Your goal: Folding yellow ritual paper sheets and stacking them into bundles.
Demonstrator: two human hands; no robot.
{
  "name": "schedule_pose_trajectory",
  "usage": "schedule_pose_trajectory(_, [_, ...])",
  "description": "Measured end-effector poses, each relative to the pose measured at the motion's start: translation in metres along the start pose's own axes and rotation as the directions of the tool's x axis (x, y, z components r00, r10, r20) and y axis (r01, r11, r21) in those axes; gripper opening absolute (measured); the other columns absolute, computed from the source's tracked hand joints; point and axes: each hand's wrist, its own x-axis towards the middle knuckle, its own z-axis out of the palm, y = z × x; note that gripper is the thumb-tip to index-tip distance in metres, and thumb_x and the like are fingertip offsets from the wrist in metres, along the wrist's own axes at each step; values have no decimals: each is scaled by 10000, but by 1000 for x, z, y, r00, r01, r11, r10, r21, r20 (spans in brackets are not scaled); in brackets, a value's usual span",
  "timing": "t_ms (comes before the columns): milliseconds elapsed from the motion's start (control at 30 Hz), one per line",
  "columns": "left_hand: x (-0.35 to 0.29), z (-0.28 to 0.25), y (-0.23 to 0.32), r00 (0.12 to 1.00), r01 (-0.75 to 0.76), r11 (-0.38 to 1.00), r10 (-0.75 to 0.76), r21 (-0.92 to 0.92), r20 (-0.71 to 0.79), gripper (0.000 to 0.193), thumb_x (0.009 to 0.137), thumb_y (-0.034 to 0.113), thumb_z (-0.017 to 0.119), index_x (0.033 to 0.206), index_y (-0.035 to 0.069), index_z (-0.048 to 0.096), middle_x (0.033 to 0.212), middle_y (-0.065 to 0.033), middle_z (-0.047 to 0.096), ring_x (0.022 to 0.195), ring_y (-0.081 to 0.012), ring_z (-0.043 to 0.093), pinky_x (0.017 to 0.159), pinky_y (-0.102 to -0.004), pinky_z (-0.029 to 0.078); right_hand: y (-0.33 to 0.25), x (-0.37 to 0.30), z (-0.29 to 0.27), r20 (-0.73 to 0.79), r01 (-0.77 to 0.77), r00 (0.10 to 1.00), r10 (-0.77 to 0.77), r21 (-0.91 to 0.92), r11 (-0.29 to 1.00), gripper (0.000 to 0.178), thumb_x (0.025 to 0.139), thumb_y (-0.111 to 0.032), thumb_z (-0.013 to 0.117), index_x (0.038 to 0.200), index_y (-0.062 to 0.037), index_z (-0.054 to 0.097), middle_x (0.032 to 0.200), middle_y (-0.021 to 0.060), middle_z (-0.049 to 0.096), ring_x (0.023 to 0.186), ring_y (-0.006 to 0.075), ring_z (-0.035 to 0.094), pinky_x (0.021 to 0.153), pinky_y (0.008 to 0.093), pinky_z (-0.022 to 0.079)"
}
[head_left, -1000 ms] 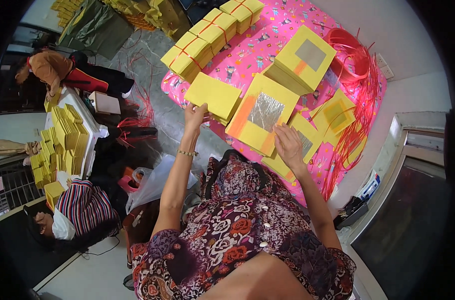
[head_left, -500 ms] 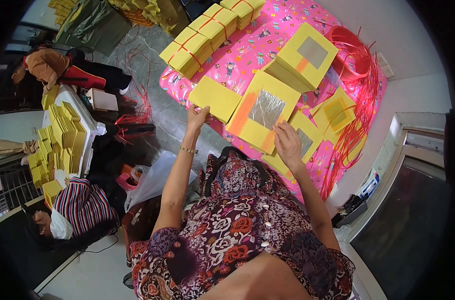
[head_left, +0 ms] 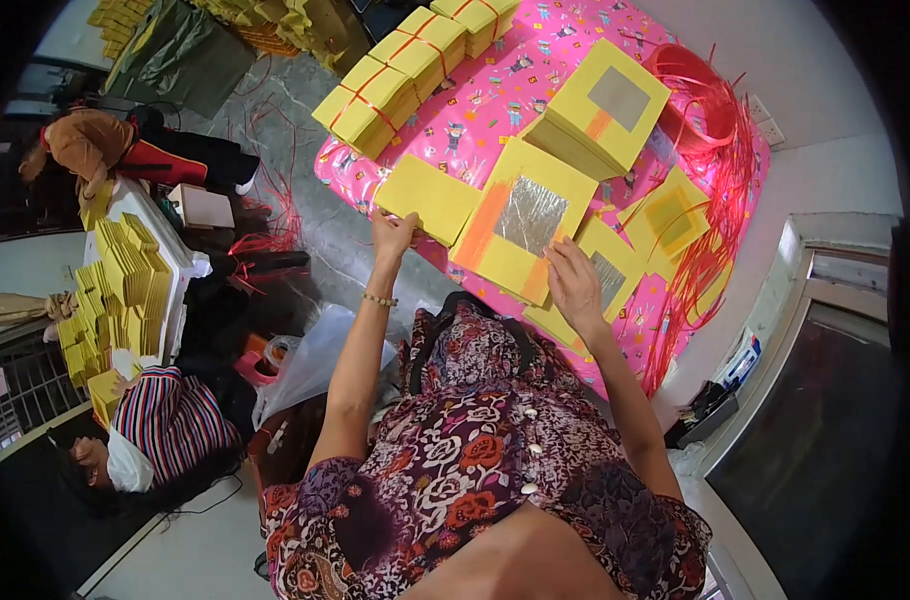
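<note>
My left hand (head_left: 390,235) pinches the plain yellow paper stack (head_left: 427,198) at the pink desk's (head_left: 495,110) near edge; my right hand (head_left: 575,285) lies open on the foil-centred yellow sheet (head_left: 523,222); light, floppy paper, best gripped at edges

The yellow sheets (head_left: 523,222) under the hands look like matt paper, each with a crinkled, shiny silver foil square (head_left: 531,214) and a flat orange stripe. The table cover (head_left: 495,110) is glossy pink printed plastic. The red strings (head_left: 720,215) at its far right edge look like thin, shiny plastic strips.
</note>
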Motion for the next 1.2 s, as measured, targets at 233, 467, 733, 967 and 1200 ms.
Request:
schedule_pose_trajectory(233, [0, -7, 0, 987, -141, 914, 161, 381, -21, 551, 821, 182, 758, 1149, -52, 381, 768, -149, 662, 574, -244, 666, 481, -324, 546, 0, 0, 1, 2, -12, 1000, 12, 3, 1000, 331, 839, -19, 649, 1168, -39, 632, 1172, 123, 599, 1187, 347, 578, 959, 434, 503])
schedule_pose_trajectory(467, [-20, 3, 8, 825, -338, 613, 559, 714, -90, 859, 737, 247, 775, 1385, -87, 320, 1258, -343, 510, 1238, -430, 495, 1011, -512, 412, -5, 1, -6, 22, -34, 999, 34, 9, 999, 319, 844, -44, 656, 1163, -42, 633, 1175, 123, 595, 1196, 346, 568, 970, 436, 493])
schedule_pose_trajectory(733, [-6, 4, -22, 798, -509, 234, 487, 828, 354, 794, 898, 521, 589, 1538, 141, 313, 1612, -214, 160, 1469, -485, 109, 1168, -609, 115, -41, 3, -22, 104, 23, 994, -35, 112, 993, 379, 810, -166, 736, 1152, -37, 637, 1167, 132, 596, 1168, 334, 564, 959, 440, 481])
schedule_pose_trajectory(967, [-13, 9, -25, 785, -531, 255, 507, 808, 356, 902, 881, 664, 543, 1566, 158, 247, 1628, -213, 107, 1493, -449, 12, 1141, -666, 41, -47, 1, -8, 165, 20, 986, -34, 85, 996, 411, 794, -198, 752, 1159, -45, 642, 1182, 114, 599, 1200, 318, 549, 979, 436, 470])
schedule_pose_trajectory(1200, [-22, 6, 3, 798, -530, 237, 465, 814, 384, 842, 896, 606, 561, 1551, 152, 286, 1621, -206, 138, 1496, -441, -3, 1136, -663, -4, -48, -1, -6, 79, 9, 997, -17, 107, 994, 215, 803, -171, 746, 985, -61, 719, 1019, 72, 671, 1082, 276, 620, 886, 402, 511])
